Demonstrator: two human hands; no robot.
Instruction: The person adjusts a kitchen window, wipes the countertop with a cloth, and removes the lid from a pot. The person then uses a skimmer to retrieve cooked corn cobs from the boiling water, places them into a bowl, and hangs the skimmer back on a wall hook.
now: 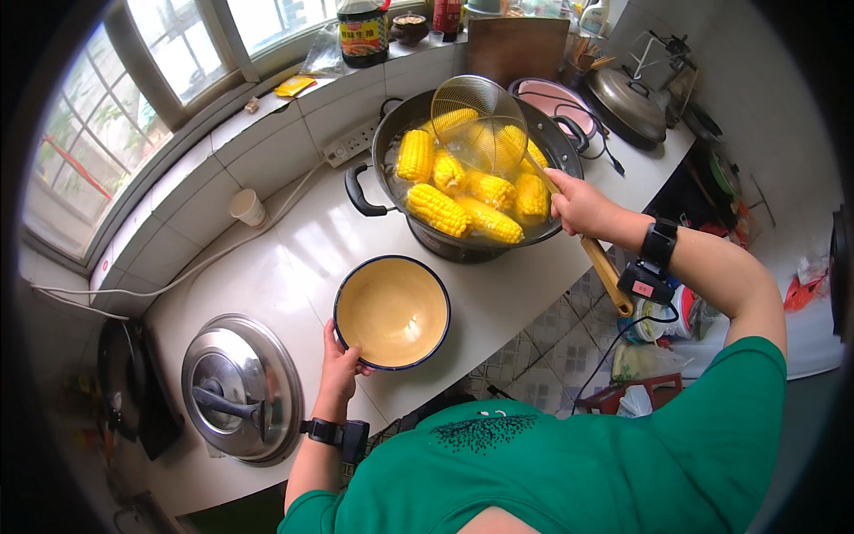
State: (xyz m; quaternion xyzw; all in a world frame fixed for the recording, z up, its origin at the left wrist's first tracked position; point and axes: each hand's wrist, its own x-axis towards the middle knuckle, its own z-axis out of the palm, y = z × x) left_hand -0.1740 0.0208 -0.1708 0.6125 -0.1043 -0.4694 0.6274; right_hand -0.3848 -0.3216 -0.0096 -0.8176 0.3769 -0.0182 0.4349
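Note:
My left hand grips the rim of a yellow enamel bowl with a dark blue edge; nothing lies inside it. In my right hand is the wooden handle of a wire skimmer. Its mesh basket hangs over the far side of a dark two-handled pot, partly covering the corn behind it. Several pieces of yellow corn on the cob sit in the pot's steaming water. Whether the mesh touches any cob I cannot tell.
A steel lid with a black handle lies on the white counter at left. Near the tiled wall are a paper cup and a power strip. Behind the pot stand a pink basin, a cutting board and a lidded pan.

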